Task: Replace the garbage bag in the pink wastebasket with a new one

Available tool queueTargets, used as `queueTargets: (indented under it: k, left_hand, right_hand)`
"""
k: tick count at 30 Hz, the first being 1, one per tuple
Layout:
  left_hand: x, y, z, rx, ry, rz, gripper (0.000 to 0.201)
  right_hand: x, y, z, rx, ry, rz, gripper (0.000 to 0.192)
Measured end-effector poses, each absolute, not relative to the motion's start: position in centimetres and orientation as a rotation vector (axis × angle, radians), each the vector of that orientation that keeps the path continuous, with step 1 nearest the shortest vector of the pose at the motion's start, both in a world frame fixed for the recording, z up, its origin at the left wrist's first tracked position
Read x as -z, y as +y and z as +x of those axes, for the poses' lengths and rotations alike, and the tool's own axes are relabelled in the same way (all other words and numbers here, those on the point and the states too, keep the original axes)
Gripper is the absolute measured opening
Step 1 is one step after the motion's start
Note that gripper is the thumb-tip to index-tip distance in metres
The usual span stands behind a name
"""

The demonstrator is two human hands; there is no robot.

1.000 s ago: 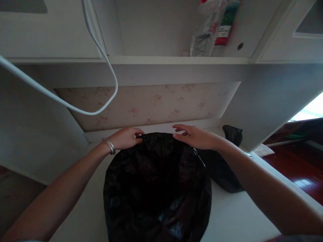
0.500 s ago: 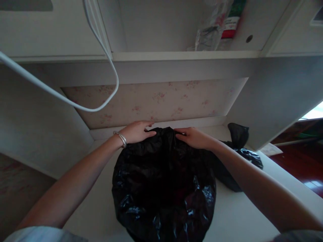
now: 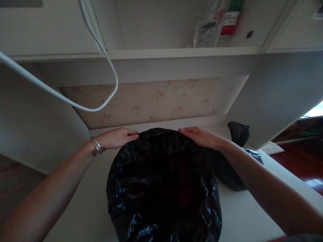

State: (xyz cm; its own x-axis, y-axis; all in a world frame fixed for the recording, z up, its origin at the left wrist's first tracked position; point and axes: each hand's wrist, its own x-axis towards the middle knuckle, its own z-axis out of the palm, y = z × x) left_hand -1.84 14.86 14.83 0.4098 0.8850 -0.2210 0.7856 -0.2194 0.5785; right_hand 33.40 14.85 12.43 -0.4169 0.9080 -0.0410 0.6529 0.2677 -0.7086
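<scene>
We are seeing the white bench (image 3: 242, 215) carrying the black bag (image 3: 164, 188), lower centre of frame, mouth spread open. Left hand (image 3: 116, 137) and right hand (image 3: 200, 136) are pinching its far rim, fingers closed on the plastic. Smaller black bag (image 3: 236, 134) is lying centre right.

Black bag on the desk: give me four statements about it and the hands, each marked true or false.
1. Both hands, left hand and right hand, touch the far edge of the big black bag. True.
2. A bracelet sits on the right wrist. False: it is on the left wrist.
3. A smaller black bag lies right of the big one. True.
4. The white cable lies inside the big bag. False: it hangs above, at the left.
</scene>
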Motion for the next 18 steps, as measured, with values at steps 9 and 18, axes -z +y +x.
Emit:
queueTargets:
  k: [9, 18]
  left_hand:
    - [-13.4, 17.1, 3.4, -0.316, 1.305, 2.425, 0.052]
    - [-13.2, 13.1, -1.2, -0.218, 1.672, 2.232, 0.050]
  right_hand:
    - [-12.1, 15.1, 31.6, -0.509, -2.495, -1.378, 0.040]
    - [-13.8, 15.4, 32.9, -0.701, -2.158, -1.591, 0.058]
